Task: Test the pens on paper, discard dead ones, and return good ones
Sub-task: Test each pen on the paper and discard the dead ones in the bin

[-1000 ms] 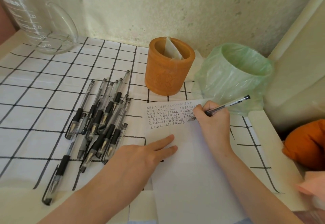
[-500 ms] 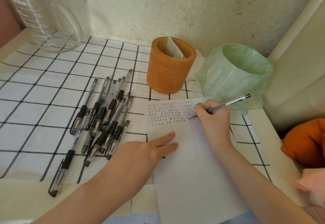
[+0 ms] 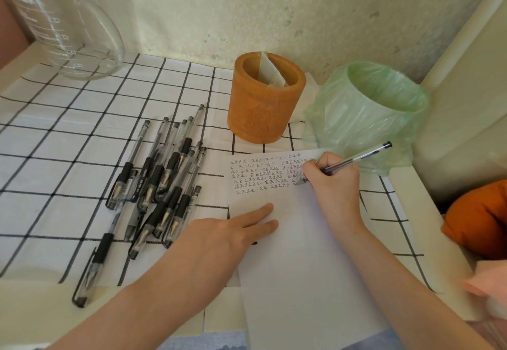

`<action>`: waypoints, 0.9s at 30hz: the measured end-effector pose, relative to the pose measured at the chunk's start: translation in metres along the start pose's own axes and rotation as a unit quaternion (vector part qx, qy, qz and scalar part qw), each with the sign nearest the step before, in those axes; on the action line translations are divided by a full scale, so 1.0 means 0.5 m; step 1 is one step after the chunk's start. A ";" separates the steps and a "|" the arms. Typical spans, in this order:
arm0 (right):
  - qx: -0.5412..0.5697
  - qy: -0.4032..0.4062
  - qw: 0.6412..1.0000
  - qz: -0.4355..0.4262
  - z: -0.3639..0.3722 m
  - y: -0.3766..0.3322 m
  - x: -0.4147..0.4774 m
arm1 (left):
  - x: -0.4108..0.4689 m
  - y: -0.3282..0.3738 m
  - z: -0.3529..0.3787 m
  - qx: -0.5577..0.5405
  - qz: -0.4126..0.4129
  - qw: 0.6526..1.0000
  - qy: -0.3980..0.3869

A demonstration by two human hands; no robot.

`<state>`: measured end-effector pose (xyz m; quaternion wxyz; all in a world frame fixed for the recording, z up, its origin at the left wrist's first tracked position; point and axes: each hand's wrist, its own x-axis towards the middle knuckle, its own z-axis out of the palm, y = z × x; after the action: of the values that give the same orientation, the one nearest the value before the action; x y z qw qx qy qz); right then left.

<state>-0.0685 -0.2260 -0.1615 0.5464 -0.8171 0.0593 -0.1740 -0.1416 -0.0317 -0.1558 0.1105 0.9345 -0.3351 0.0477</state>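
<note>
Barely any change: right hand (image 3: pixel 333 185) still pinches pen (image 3: pixel 356 159), tip on paper (image 3: pixel 301 253) at 1 o'clock from the flat-fingered left hand (image 3: pixel 214 242) pinning it; test ongoing, no verdict yet.

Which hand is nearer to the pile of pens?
Left. The left hand lies on the paper beside the pile of pens; the right hand, gripping a pen, is across the paper.
</note>
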 end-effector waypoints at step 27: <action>0.004 0.007 1.000 -0.007 0.002 0.003 0.003 | 0.001 -0.002 0.005 0.003 -0.002 1.000 0.007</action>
<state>-0.0665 -0.2262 -0.1628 0.5478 -0.8141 0.0572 -0.1840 -0.1405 -0.0320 -0.1581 0.1104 0.9352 -0.3321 0.0544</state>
